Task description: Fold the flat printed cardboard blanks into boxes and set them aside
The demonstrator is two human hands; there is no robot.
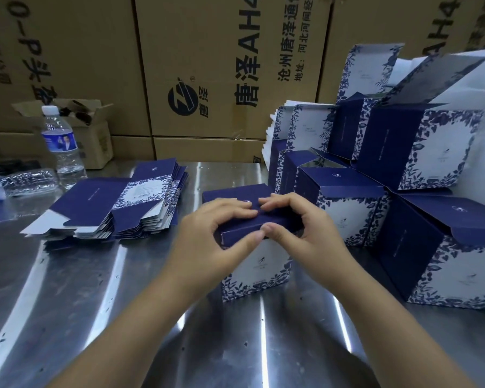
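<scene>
While a clear plastic water bottle [63,147] and a small open brown carton [98,141] holding dark rolls [82,116] stand far left on the steel table [95,303], a stack of flat navy-and-white printed cardboard blanks [109,208] lies beside them. At centre, the left hand [213,236] and right hand [303,233] curl over the navy-topped floral box [252,274], thumbs pinching its front flap, fingertips pressing the lid. To the right, finished boxes [403,152] pile up, some lids open.

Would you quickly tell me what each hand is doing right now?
Left hand: fingers and thumb curled round the top edge of the box.
Right hand: grips the same top edge.
</scene>
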